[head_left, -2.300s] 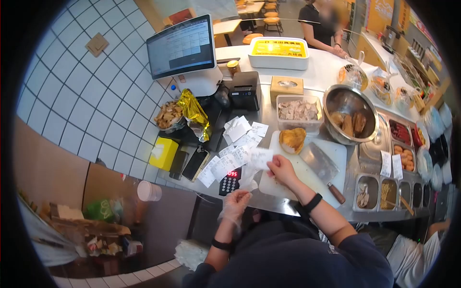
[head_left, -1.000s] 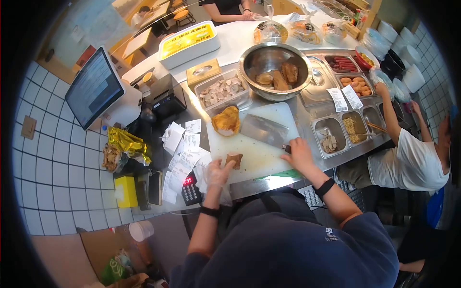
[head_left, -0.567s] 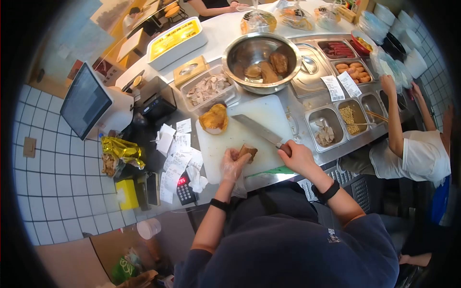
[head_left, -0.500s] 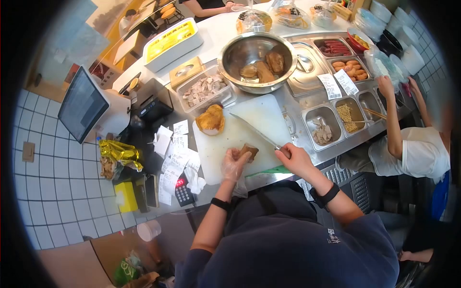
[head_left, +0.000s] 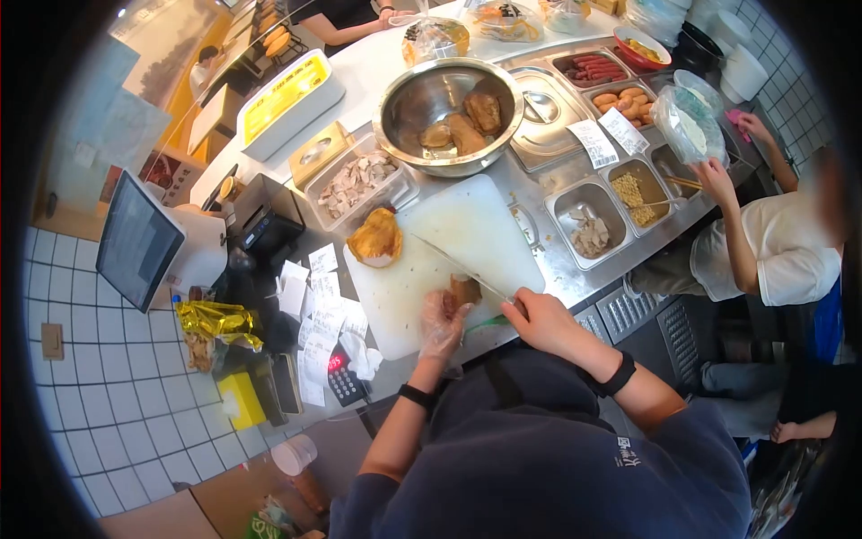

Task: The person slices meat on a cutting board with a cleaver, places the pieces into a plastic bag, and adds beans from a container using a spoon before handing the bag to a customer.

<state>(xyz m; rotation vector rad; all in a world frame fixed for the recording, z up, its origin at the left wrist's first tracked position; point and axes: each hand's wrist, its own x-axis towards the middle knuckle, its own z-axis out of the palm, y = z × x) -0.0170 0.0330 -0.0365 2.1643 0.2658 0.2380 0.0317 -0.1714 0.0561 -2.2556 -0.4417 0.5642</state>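
The chunk (head_left: 464,290) is lying at the near edge of the board (head_left: 489,216), at about one o'clock from the left hand (head_left: 442,328) and at ten o'clock from the right hand (head_left: 548,325). The left hand is much the nearer: it is wearing a thin clear glove and is closing its thumb and fingers on the chunk's near left side. The right hand is wrapping its fingers round the handle of the knife (head_left: 458,267), thumb towards the blade. The knife is running along a line from four o'clock at the grip to ten o'clock at the tip, its blade passing close by the chunk's far side; whether steel and meat are touching, the view is not showing. The glove is partly hiding the chunk, so its own long axis cannot be told. A larger joint (head_left: 375,238) is resting on the board at eleven o'clock from the left hand, well apart from its fingers and just left of the knife tip. Beyond it, also at eleven, a tub (head_left: 359,184) is holding sliced meat, and the bowl (head_left: 391,135) is sitting at twelve with more brown pieces inside. Receipts (head_left: 325,314) are spreading over the worktop (head_left: 532,187) at nine o'clock.
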